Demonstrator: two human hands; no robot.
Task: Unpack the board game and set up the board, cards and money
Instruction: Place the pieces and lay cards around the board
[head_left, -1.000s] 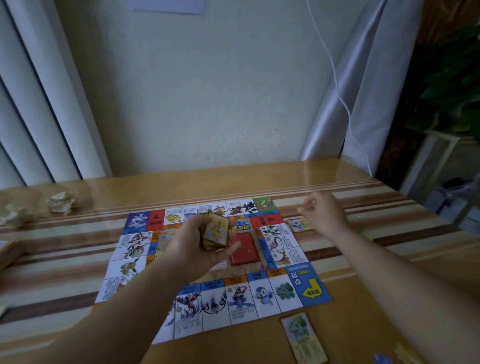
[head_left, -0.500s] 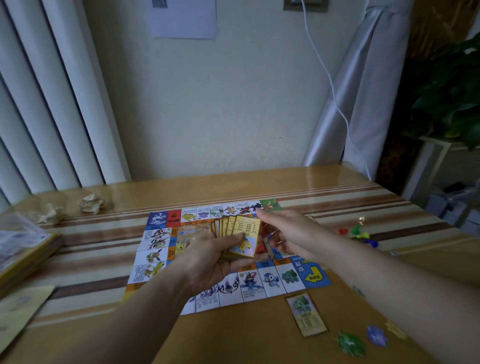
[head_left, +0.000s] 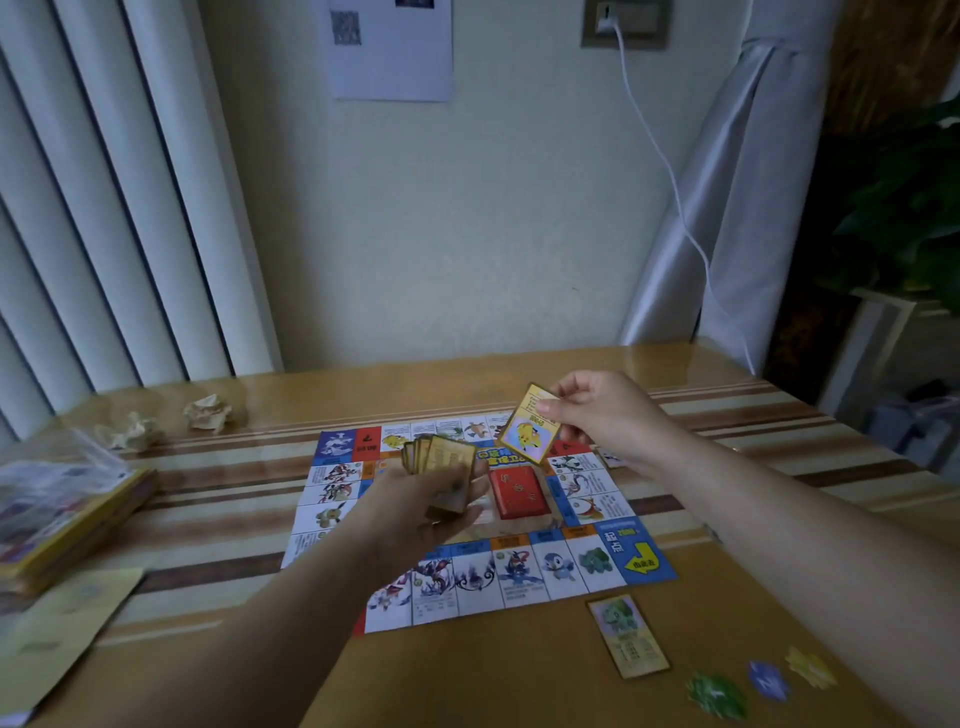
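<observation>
Both hands are working above the game board (head_left: 467, 519), which is lying flat on the striped wooden table (head_left: 519, 686). Left hand (head_left: 415, 514) is closing around a fanned stack of gold-edged cards (head_left: 441, 467), thumb pressing across the front card and fingers curling behind; the stack is hovering over the left half of the board's centre. Right hand (head_left: 608, 421) is pinching a single card (head_left: 530, 423) between thumb and fingers at its upper right corner, the remaining fingers folding loosely; this card, showing a yellow creature on a pale panel, is tilting face toward the camera and hanging over the board's far right edge, apart from the stack.

A red card deck (head_left: 519, 491) is resting on the board's middle, between the two forearms. A green-creature card (head_left: 627, 636) is lying face up on the table just beyond the board's near right corner, beside the blue square bearing a yellow arrow (head_left: 641, 561). Three small tokens, green (head_left: 717, 696), blue (head_left: 769, 680) and yellow (head_left: 810, 670), are sitting in a row near that card, at the table's near right. At far left, a yellow box with a clear plastic bag on it (head_left: 67, 504) is occupying the table's edge, with a pale sheet (head_left: 62, 629) lying in front of it. Two crumpled paper balls (head_left: 208, 413) are sitting near the table's far left edge, well apart from the board.
</observation>
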